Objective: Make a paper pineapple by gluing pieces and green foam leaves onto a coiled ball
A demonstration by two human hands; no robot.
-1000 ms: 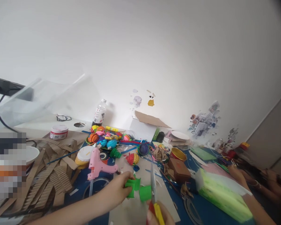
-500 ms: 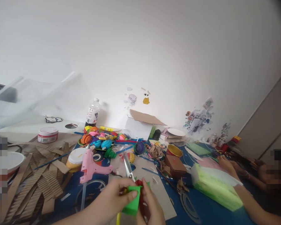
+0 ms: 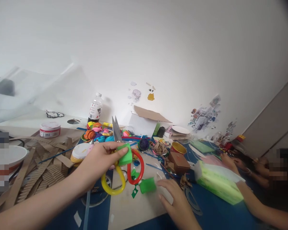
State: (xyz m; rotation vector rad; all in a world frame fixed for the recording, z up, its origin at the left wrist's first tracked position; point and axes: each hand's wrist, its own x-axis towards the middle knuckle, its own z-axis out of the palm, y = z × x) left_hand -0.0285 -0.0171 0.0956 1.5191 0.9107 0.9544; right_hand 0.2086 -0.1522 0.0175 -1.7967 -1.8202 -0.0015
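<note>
My left hand [image 3: 98, 159] is raised over the table, closed on a green foam piece [image 3: 124, 155] and on a pair of scissors [image 3: 116, 131]. The scissor blades point up and are shut; the yellow loop [image 3: 111, 188] and red loop [image 3: 138, 169] hang below my fingers. My right hand [image 3: 175, 201] lies low on the pale card sheet [image 3: 129, 210], fingers stretched out, its fingertips beside a second green piece [image 3: 147, 185]. Small green scraps [image 3: 134, 191] lie next to that piece.
Behind stand a bottle [image 3: 95, 110], a white cardboard box [image 3: 146, 123], a plate of colourful paper coils [image 3: 98, 134] and a red-labelled tub [image 3: 50, 129]. Corrugated strips [image 3: 38, 166] lie left. A brown box [image 3: 180, 161], a green-yellow pack [image 3: 218, 182] and another person's arms [image 3: 254, 198] are to the right.
The scissors went from my right hand to my left, which rose with them and the green piece. My right hand dropped flat to the table beside the other green piece.
</note>
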